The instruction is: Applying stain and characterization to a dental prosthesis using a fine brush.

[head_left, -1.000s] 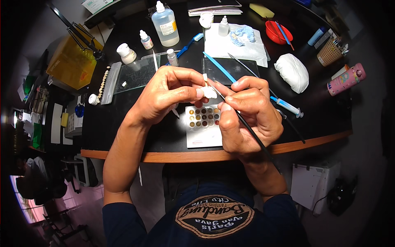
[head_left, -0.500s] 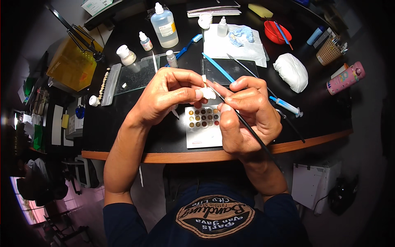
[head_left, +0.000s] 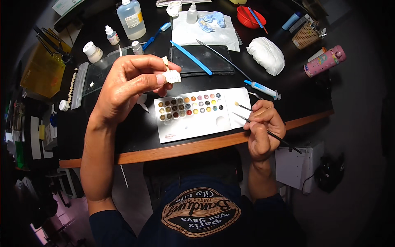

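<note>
Raised over the desk, my left hand point(head_left: 121, 82) pinches a white plaster dental piece point(head_left: 173, 76), with a small cream tooth point(head_left: 165, 62) standing on a pin at its top. At the lower right, my right hand point(head_left: 265, 129) grips a thin black brush point(head_left: 288, 144), its fine tip over a white sheet point(head_left: 239, 94) at the palette's right end. Another dark tool point(head_left: 245, 108) with a yellowish spot at its tip lies by those fingers; whether they touch it I cannot tell. Between my hands lies a white palette point(head_left: 191, 129) with several wells of coloured pastes.
Behind the palette lie a blue stick point(head_left: 191, 57), a syringe point(head_left: 261, 88), a dark slab point(head_left: 216, 64) and a white bundle point(head_left: 265, 55). Farther back are bottles point(head_left: 131, 20), a red bowl point(head_left: 251, 18) and a pink flask point(head_left: 323, 61). The desk's wooden edge point(head_left: 193, 145) runs along the front.
My right hand and brush have moved away from the plaster piece, rightward and down to the palette's right end. The view has shifted, and more of the palette shows.
</note>
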A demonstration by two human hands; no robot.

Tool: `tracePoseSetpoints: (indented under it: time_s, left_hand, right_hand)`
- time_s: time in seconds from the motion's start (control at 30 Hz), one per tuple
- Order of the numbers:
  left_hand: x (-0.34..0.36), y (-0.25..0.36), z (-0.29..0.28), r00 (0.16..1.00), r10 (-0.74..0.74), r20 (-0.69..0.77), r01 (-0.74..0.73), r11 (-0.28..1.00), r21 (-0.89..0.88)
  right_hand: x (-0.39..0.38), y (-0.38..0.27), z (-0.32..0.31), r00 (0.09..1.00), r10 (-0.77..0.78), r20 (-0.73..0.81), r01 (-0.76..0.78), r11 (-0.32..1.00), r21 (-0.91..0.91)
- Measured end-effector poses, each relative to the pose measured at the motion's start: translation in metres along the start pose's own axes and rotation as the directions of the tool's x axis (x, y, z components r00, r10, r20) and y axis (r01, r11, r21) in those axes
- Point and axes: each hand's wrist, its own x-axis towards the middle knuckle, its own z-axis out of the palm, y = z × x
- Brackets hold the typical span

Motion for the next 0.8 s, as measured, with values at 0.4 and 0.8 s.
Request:
tracePoseSetpoints:
  time_s: [0.4, 0.8]
  left_hand:
    - [-0.0011, -0.0008, 0.0062, 1.000, 0.024, -0.009, -0.023, 0.997, 0.068]
    - [-0.0008, 0.0007, 0.0026, 1.000, 0.030, -0.007, -0.029, 0.997, 0.070]
  right_hand:
    - [0.0004, -0.0009, 0.0042, 0.989, 0.019, 0.145, 0.005, 0.986, -0.167]
    - [0.0020, -0.0005, 0.0068, 0.989, 0.000, 0.148, 0.025, 0.986, -0.165]
